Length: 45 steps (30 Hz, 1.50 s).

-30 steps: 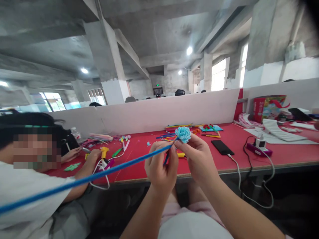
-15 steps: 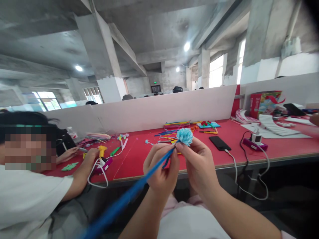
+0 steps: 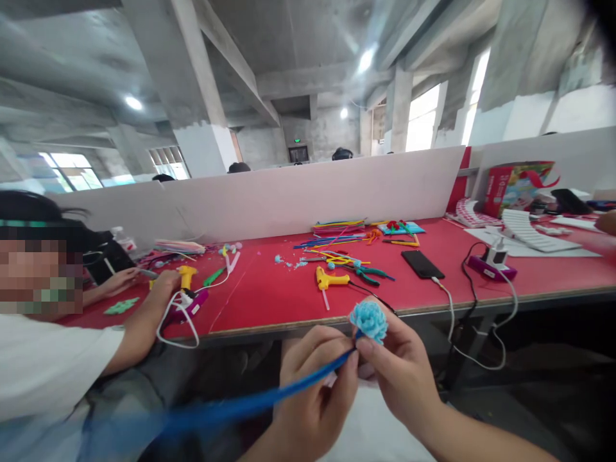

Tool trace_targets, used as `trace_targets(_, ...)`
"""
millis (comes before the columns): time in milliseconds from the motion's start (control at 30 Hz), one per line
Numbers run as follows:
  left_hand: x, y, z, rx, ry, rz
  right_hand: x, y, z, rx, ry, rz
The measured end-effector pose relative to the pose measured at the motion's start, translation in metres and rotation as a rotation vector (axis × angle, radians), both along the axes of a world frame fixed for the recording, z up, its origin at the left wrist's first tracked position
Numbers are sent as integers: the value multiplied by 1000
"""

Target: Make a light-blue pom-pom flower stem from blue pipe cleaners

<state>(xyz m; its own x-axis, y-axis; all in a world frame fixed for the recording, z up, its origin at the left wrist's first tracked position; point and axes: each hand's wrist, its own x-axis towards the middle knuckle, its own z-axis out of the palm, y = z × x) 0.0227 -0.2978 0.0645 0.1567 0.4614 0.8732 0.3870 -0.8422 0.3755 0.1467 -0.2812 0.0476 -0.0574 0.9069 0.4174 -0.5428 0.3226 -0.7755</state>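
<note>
A fluffy light-blue pipe-cleaner flower (image 3: 369, 321) is held up in front of my lap, just off the table's near edge. My right hand (image 3: 402, 362) pinches it at its base from the right. Close beside it, my left hand (image 3: 317, 385) grips a dark-blue pipe cleaner (image 3: 269, 399) between thumb and fingers, right under the bloom. The long free end of that pipe cleaner sweeps toward the lower left and blurs near the camera. How it joins the flower's base is hidden by my fingertips.
On the red table (image 3: 269, 301) lie a yellow glue gun (image 3: 332, 279), green-handled pliers (image 3: 368, 274), pipe cleaners (image 3: 332, 240), blue scraps and a phone (image 3: 422, 264) on a cable. A power strip (image 3: 491, 268) stands right. A co-worker (image 3: 58, 366) sits at left. A white partition (image 3: 312, 192) runs behind.
Both hands have come down and slightly right, toward my lap, with the flower and the dark-blue pipe cleaner. The glue gun and pliers, hidden before, now show. The view has shifted a little.
</note>
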Motion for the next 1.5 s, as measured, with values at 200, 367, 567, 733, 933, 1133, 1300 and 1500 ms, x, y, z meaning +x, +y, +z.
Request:
trace_targets(200,-10,19,-13,237,196,188,0,13,-15,-92,-9,15)
trace_targets(367,-11,27,-18,289,229,258,-4,14,-19,-155,6,-62)
trace_targets(567,-7,31,-18,132,107,184,-10,20,-14,-209,76,-73)
trace_targets(733,2,26,-15,-212,-154,40,-8,22,-10,-131,27,-128)
trace_targets(933,5,22,-5,-727,-499,-306,-3,22,-3,-57,62,110)
trace_targets(1133,8,21,1,-1042,-729,-513,2,25,3,-93,66,337)
trace_targets(1300,9,23,-7,-735,-577,-233,-6,27,2,-100,109,306)
trace_targets(1500,-3,31,-21,75,-64,263,-18,22,-4,-171,99,30)
